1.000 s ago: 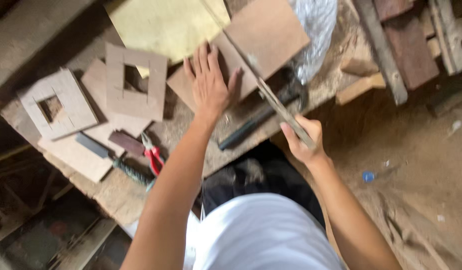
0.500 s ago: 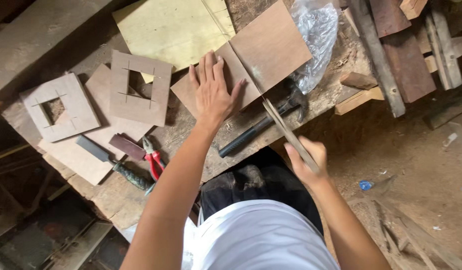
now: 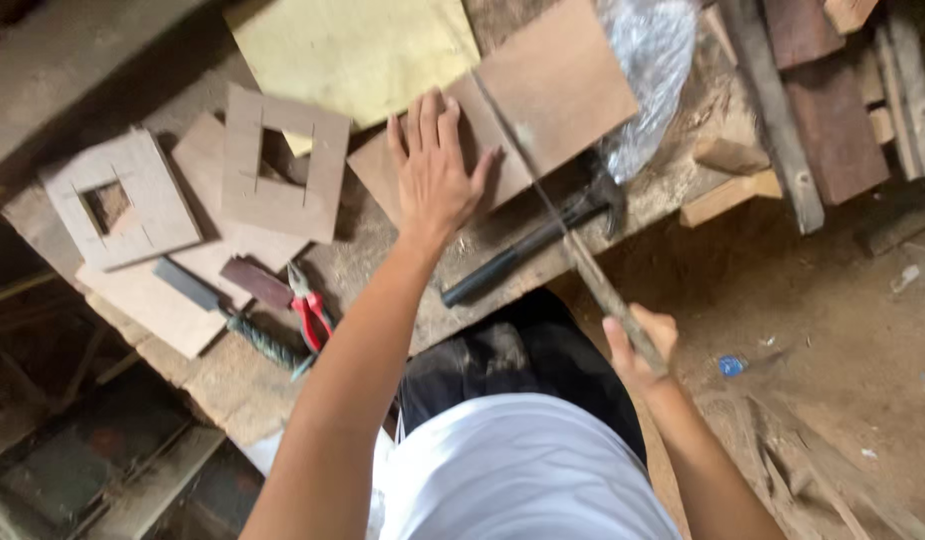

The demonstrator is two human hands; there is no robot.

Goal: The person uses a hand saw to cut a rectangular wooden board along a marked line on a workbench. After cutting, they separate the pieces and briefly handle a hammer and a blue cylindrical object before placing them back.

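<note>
My left hand point(image 3: 434, 170) lies flat, fingers spread, on a brown plywood board point(image 3: 562, 85) on the workbench. My right hand point(image 3: 637, 350) grips the wooden handle of a handsaw point(image 3: 572, 245), below the bench edge. The thin saw blade runs up across the board, just right of my left thumb. A black hammer point(image 3: 527, 245) lies along the bench edge under the saw.
Two square wooden frames with cut-out centres point(image 3: 282, 165) point(image 3: 117, 195) lie at left on flat plywood pieces. Red-handled pliers point(image 3: 310, 310) and a chisel point(image 3: 237, 315) sit near the bench edge. A yellow sheet point(image 3: 357, 50), crumpled plastic point(image 3: 652, 60) and wood offcuts point(image 3: 732, 185) lie around.
My right hand has drawn the saw back toward me and lower, away from the board. My left hand stays pressed on the board.
</note>
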